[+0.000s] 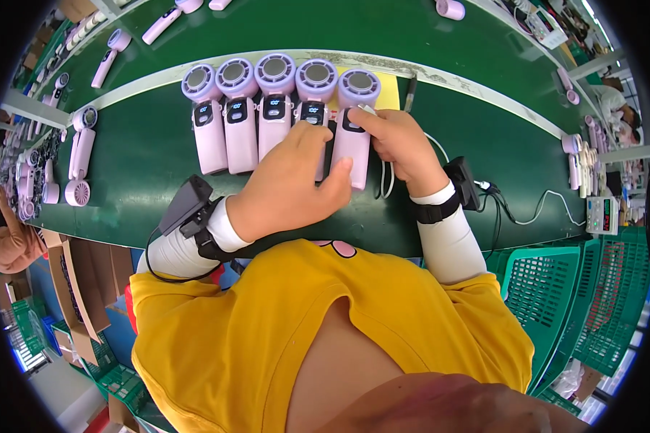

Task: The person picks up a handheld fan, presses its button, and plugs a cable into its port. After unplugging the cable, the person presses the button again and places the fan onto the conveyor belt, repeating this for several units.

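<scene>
Several lilac handheld fans lie side by side in a row, heads away from me. My left hand point(289, 180) is spread over the fourth fan point(315, 81), fingertips by its lit display, holding nothing. Its thumb reaches over to the lower handle of the rightmost fan point(350, 155). My right hand point(403, 148) grips that rightmost fan near its neck, with the thumb on the dark display panel and the other fingers bent at its right side. A small white piece shows by that thumb. Displays glow on the left fan point(204, 141), the second fan point(240, 137) and the third fan point(274, 130).
The fans lie on a green tabletop point(484, 180) before a pale ledge point(477, 94). A yellow sheet point(388, 94) and a dark pen point(411, 94) lie behind them. White cable point(542, 216) runs right. More fans point(83, 144) stand left; green crates point(542, 289) sit lower right.
</scene>
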Demonstrator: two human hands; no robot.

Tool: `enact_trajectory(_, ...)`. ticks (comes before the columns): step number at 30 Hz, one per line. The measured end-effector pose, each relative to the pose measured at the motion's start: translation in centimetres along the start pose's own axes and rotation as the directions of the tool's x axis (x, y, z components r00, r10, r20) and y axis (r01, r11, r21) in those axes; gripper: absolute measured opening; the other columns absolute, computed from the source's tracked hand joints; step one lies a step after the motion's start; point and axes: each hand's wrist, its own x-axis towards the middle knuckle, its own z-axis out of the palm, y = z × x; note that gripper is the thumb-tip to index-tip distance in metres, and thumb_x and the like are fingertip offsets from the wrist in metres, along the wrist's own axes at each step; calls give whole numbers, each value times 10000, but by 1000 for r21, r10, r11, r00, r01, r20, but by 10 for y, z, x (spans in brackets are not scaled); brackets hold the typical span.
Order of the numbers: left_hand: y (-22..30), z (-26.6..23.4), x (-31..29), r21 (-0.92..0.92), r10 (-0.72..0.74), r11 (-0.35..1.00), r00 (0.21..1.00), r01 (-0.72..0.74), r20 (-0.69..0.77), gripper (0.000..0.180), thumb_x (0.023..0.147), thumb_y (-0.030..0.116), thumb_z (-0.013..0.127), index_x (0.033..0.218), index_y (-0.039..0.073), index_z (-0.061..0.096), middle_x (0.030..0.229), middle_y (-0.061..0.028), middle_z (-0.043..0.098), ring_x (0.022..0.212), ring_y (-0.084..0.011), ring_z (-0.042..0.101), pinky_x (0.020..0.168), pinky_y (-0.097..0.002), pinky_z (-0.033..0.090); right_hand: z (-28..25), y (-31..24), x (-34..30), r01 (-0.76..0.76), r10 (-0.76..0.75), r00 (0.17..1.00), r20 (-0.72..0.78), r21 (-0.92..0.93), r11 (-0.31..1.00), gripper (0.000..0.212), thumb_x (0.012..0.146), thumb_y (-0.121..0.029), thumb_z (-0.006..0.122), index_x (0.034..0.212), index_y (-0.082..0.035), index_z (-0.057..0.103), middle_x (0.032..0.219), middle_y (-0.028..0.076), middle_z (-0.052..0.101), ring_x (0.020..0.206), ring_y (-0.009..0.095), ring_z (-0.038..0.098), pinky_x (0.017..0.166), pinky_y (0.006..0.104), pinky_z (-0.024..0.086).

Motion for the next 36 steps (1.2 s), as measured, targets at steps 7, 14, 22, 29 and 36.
enact_trajectory(7,26,10,18,-646,-355,588,873,486,335,328,784,121,560,1007,-47,387,779,-128,519,687,-164,540,549,-285,428,13,-6,-23,373,-349,921,-172,133,918,262,823,-250,563,815,11,548,605,-35,445,486,31,361,418,190,256)
enact_trajectory(14,40,-10,40,-627,-92,748,970,217,226,275,824,98,502,1011,-49,365,787,-114,515,682,-125,526,576,-255,438,-10,-60,-39,792,-829,464,-313,-271,546,263,902,-246,434,965,-10,532,691,-8,487,613,31,411,503,189,298)
enact_trajectory(22,47,-38,58,-762,-88,380,840,525,535,299,792,101,537,991,-49,369,766,-132,515,659,-176,522,575,-303,432,-35,-97,-51,716,-764,588,-265,-270,644,286,885,-248,398,1010,-6,487,820,26,504,679,96,463,564,207,365)
enact_trajectory(29,31,-4,45,-441,158,851,940,-286,-304,345,750,115,583,1012,-28,410,777,-103,512,618,-142,501,543,-260,419,-27,-92,-50,894,-860,378,-343,-104,435,349,830,-209,386,1085,17,460,1009,118,542,942,221,556,792,302,470)
enact_trajectory(36,23,-6,42,-255,309,865,859,-432,-407,406,676,183,677,948,-32,465,763,-145,522,618,-297,522,538,-331,423,-21,-85,-55,940,-937,272,-217,269,210,365,825,-204,391,1117,11,436,1088,128,510,1009,240,526,825,371,462)
